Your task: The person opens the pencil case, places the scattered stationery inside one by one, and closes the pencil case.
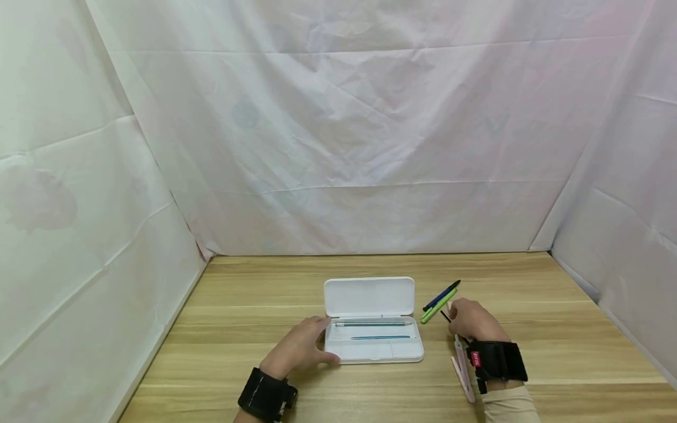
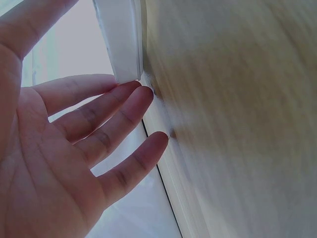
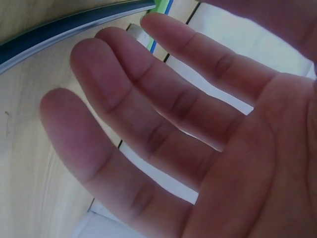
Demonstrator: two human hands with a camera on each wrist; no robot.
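Note:
A white pencil case (image 1: 372, 351) lies with its lid up and two slim bluish writing tools (image 1: 381, 337) inside. My left hand (image 1: 298, 346) holds its left end, thumb at the front corner and index finger near the hinge side; the left wrist view shows fingertips right at the case's corner (image 2: 126, 54). Over the table to the right, my right hand (image 1: 476, 320) reaches down with loosely bent fingers, spread apart in the right wrist view. A small pale piece (image 3: 138, 33) shows behind those fingertips. A dark stick (image 3: 74, 30) lies beside them, partly hidden by the hand in the head view.
A green pen (image 1: 439, 306) and a dark blue pen (image 1: 441, 295) lie side by side between the case and my right hand. A pink two-legged tool (image 1: 462, 373) lies beside my right wrist. White cloth walls (image 1: 370, 223) enclose the wooden table (image 1: 248, 282).

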